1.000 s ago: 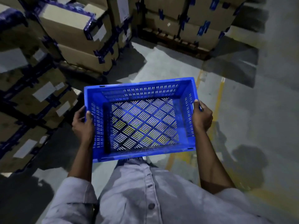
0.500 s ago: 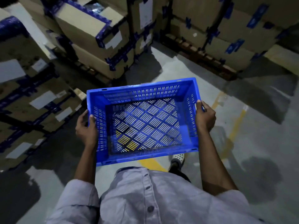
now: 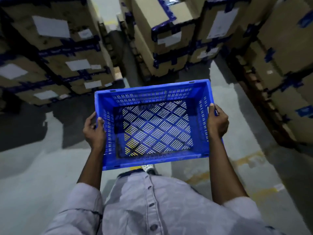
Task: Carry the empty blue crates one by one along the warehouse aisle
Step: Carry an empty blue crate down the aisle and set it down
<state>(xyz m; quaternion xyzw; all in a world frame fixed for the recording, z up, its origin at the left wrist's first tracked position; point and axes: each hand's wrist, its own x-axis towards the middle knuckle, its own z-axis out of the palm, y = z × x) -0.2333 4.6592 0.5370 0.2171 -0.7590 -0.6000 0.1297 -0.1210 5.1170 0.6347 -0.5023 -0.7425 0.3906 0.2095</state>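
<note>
An empty blue crate [image 3: 152, 92] with slotted walls and a lattice floor hangs level in front of my waist. My left hand [image 3: 94, 132] grips its left rim, thumb hooked over the top edge. My right hand [image 3: 217, 122] grips the right rim the same way, fingers curled under the lip. Nothing lies inside the crate; the grey floor shows through its slots.
Stacks of cardboard boxes [image 3: 55, 53] with blue tape stand at the left, more boxes [image 3: 171, 39] straight ahead and boxes on a pallet [image 3: 279, 70] at the right. Narrow gaps run between them. Grey concrete floor [image 3: 30, 167] with faded yellow lines [image 3: 247, 160] lies underfoot.
The view has swung to the left and the box stacks have come closer. The crate stays held in both hands in the same grip. The yellow line has shifted right and behind.
</note>
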